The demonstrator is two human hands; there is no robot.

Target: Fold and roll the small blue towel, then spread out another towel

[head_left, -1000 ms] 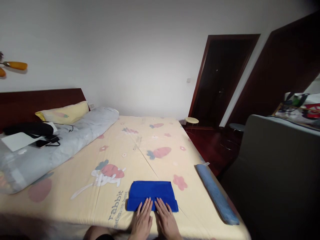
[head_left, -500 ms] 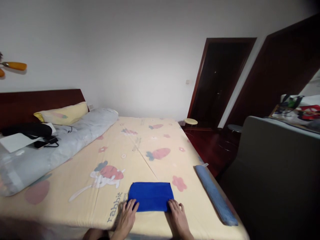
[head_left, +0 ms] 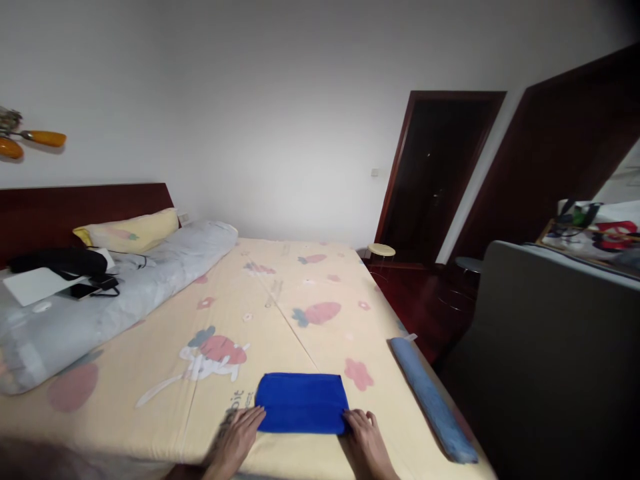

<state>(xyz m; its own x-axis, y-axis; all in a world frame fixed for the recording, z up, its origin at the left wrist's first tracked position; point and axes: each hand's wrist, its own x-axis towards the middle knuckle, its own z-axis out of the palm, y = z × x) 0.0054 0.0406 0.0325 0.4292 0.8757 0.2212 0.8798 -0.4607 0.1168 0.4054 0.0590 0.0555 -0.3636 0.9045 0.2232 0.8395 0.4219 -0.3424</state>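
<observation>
A blue cloth (head_left: 303, 404), folded into a flat rectangle, lies on the bed near its front edge. At the cloth's left edge, my left hand (head_left: 240, 432) rests with its fingers stretched out and their tips on the fabric. My right hand (head_left: 368, 439) is at the opposite edge, its fingers bent and closed on the border; the thumb is hidden beneath. A rolled blue-grey cloth bundle (head_left: 431, 399) lies to the right, apart from my hand.
The bed sheet (head_left: 280, 333) is pale yellow with carrot and rabbit prints. A grey rolled quilt (head_left: 150, 283), a yellow pillow (head_left: 133, 231) and dark electronics are at the left. A grey panel (head_left: 555, 353) stands right of the bed, with a stool (head_left: 381, 250) farther back.
Both hands have slid outward from on top of the blue cloth to its side edges. The right fingers are more bent. The view has tilted up slightly.
</observation>
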